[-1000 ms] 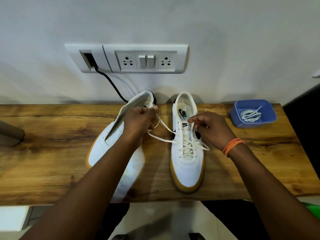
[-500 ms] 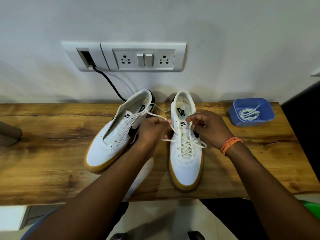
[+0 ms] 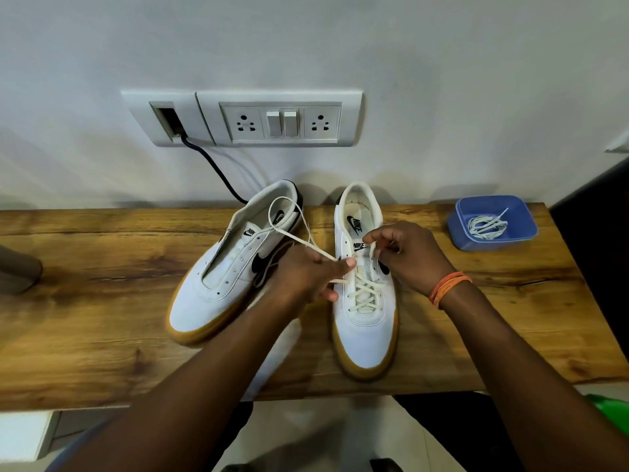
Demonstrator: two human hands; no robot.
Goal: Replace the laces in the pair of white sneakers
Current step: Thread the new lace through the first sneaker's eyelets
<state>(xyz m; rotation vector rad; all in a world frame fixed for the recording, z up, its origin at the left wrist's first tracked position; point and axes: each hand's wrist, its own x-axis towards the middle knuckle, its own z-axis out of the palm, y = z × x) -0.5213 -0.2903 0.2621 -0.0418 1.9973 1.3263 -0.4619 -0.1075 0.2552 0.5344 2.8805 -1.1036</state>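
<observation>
The left hand (image 3: 306, 274) has swung its pinched cream lace (image 3: 289, 233) back to the right white gum-soled sneaker (image 3: 366, 321), where the right hand (image 3: 405, 253) pinches the other end, so threading continues.

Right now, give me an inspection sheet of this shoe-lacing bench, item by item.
Surface: wooden bench.
Job's things: right sneaker partly laced; left sneaker unlaced; lace loops over it.
Clutter: blue tub holding coiled laces.
Hands: left hand pinches the lace; right hand pinches the lace's other end.
Cables: black cable from wall plate.
Surroundings: socket panel, white wall.
</observation>
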